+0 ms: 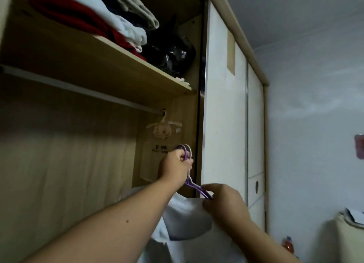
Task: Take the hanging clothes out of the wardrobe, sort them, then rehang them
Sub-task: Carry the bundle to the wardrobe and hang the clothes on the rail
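As our arms reach up, our left hand (175,167) grips the purple hanger (197,187) by its hook; just below, our right hand (224,201) pinches hanger and white garment (187,217).

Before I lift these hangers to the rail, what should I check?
1. Left hand grips the hangers by their hooks: ok.
2. Right hand pinches the hangers' lower arm at the top of the white garment: ok.
3. Bare stretch of rail to the left of the hanging packet: ok.
4. Hooks on the rail: not ok, they are well below it.
5. Garment sits square on its hanger: cannot tell, the hands and forearm cover it.
6. Number of hangers in the bunch: cannot tell, purple and white ones show.
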Available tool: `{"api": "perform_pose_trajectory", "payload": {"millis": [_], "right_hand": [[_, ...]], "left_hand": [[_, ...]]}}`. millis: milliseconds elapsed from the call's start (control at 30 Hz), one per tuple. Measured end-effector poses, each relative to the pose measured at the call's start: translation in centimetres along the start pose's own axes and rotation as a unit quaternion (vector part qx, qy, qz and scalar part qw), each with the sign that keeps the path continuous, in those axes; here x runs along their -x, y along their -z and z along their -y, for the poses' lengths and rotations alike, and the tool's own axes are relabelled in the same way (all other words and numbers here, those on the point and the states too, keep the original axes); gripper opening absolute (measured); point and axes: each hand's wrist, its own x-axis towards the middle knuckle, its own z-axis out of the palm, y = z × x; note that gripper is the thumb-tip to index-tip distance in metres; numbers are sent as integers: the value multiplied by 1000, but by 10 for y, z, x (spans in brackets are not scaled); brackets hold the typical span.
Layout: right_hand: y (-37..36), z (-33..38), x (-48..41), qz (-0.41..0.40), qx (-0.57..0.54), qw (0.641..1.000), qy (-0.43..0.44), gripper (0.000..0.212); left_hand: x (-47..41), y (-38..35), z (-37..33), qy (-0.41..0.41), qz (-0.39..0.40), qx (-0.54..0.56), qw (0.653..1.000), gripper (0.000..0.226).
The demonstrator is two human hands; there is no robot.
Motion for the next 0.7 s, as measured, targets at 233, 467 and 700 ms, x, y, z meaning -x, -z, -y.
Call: {"api": "perform_pose_trajectory", "payload": {"millis": [233, 467, 700], "right_hand": [[9, 4, -75, 19, -12, 995, 100, 33], [-6, 8, -150, -23, -65, 993, 96, 30], [-48, 23, -242, -10, -124, 990, 71, 22]], "left_hand": [[-63, -7, -15, -58, -82, -35, 994, 21], [-141, 0, -3, -106, -37, -117, 987, 23], [-245, 23, 39, -124, -40, -273, 953, 33]]}}
